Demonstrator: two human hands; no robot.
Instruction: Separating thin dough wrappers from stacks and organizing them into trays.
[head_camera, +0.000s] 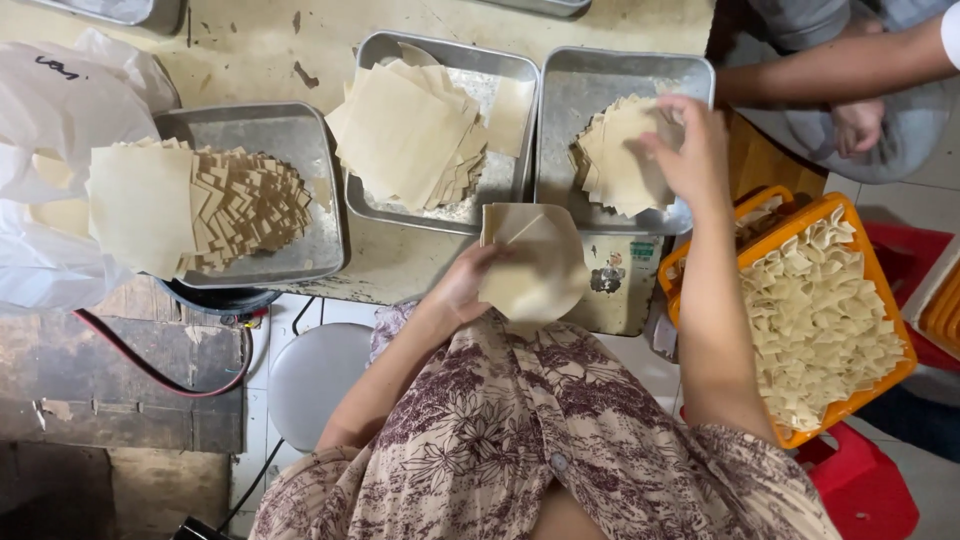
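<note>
Head view: the left hand (462, 285) is at the near edge of the bench (260, 50), its fingers curled under a sheet (535, 262) of pale dough that it holds up, bent into a loose curve, just past that edge and above the person's lap. The right hand (688, 150) reaches out over the right tray (690, 75), fingers spread narrowly and pressed down on the top of a fanned stack (620, 160) of thin squares that lies in the tray's near half; whether it pinches a square or only touches it cannot be told.

The middle tray (370, 60), just beside the right one, holds a larger pile (410, 135) of the same squares, tilted and overlapping, on a dusting of flour. At the bench's left end the left tray (290, 125) carries a twisted stack (225, 205) with its corners fanned out in a spiral. A white plastic bag (50, 110) lies at the far left edge, touching that tray.

Off the bench's right end an orange crate (850, 215) is filled with folded pieces (815, 320), and it sits on something red (865, 485). Beyond it, at the upper right, another person's arm (830, 70) crosses the view. A grey stool (315, 375) stands below the bench's near edge, near a red hose (165, 385).
</note>
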